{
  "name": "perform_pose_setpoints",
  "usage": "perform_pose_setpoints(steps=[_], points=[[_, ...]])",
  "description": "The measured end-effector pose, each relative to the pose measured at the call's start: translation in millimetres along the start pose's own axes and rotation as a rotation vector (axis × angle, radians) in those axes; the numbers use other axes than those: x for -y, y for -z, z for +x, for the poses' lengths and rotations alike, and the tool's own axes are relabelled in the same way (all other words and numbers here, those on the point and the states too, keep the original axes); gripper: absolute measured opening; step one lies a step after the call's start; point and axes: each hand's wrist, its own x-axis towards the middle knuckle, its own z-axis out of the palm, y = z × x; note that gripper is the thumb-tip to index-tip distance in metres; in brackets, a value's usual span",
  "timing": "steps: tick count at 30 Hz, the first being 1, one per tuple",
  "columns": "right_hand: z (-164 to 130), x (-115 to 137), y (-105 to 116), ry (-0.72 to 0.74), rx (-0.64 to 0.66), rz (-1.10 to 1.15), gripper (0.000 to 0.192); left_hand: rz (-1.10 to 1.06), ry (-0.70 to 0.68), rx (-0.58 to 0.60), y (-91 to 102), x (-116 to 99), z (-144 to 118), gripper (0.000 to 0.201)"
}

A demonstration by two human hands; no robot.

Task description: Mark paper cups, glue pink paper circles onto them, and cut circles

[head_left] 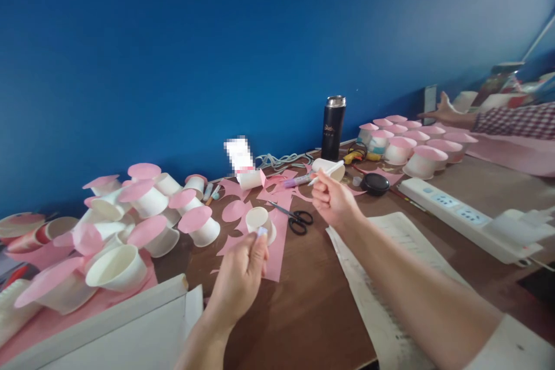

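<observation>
The right hand (332, 199) pinches a white stick (326, 173), fingers closed on its lower end, the stick slanting up and away. Just beyond its tip lies a tipped cup (328, 166), with a purple marker (297, 181) to its left. The left hand (240, 274) is closed, pinching a small pale cap (262, 232) at the fingertips. Just past it a cup (259, 220) stands on pink paper (277, 243), scissors (297, 219) between the hands. Left of the left hand, pink-lidded cups (143, 208) are heaped. A flask (333, 127) stands beyond the right hand.
</observation>
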Motion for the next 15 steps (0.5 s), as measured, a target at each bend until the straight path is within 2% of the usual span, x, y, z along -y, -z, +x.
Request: perform_pose_setpoints(steps=[3,5,6,8,11,13,15], points=[[-9,-10,-6,0.075,0.06,-0.204,0.029,0.217,0.127,-0.305,4.0,12,6,0.042],[-22,-22,-13,0.208,0.165,-0.436,0.024,0.438,0.249,-0.355,8.6,21,9,0.045],[-28,-28,-16,0.272,0.249,-0.555,0.024,0.527,0.307,-0.322,10.8,24,11,0.047],[-35,-37,-19,0.378,0.363,-0.745,0.042,0.632,0.405,-0.188,13.6,28,12,0.048],[-34,-50,-20,0.456,0.421,-0.913,0.074,0.661,0.469,-0.002,13.0,28,12,0.045],[-31,-57,-21,0.46,0.448,-0.979,0.079,0.659,0.461,0.037,10.9,26,11,0.043],[-29,-62,-22,0.428,0.455,-1.026,0.072,0.65,0.447,0.042,9.5,24,9,0.041]])
